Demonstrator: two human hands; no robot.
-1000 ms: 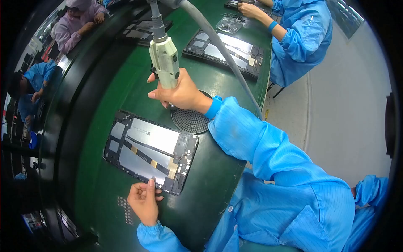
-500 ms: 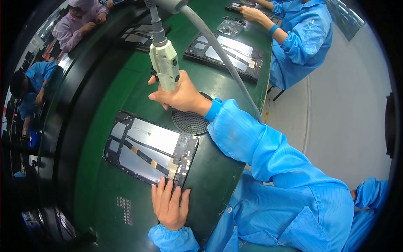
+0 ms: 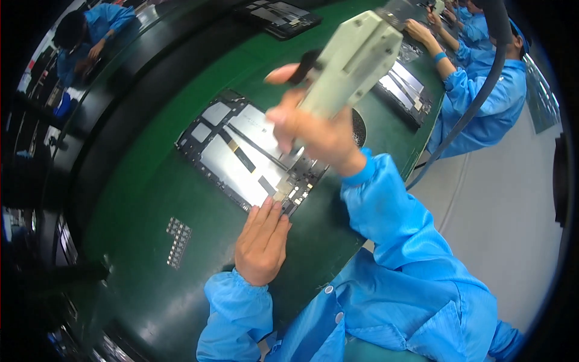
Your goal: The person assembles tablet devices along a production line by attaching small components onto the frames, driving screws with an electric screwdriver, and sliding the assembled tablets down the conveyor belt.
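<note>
An opened tablet [image 3: 229, 172] lies slanted on the green table, its silver battery, ribbon cables and small circuit board exposed. My left hand [image 3: 262, 244] rests with outstretched fingers against the tablet's near edge, beside the board. Above the tablet's right part, my right hand [image 3: 322, 133] is wrapped round a pale electric screwdriver [image 3: 356, 63] that points down toward the board. Motion smears this hand a little, and the hand and tool hide the screwdriver's tip and the tablet's upper right corner.
A sheet of small parts [image 3: 179, 242] lies left of my left hand. Partly behind my right hand is a round, perforated dish [image 3: 359, 128]. Other opened tablets [image 3: 280, 18] lie farther off. The screwdriver's cable [image 3: 491, 78] hangs at right, near a co-worker in blue [image 3: 497, 96].
My right hand has brought the screwdriver down from beyond the tablet to over its board end. My left hand stays at the near edge. The whole view has shifted.
</note>
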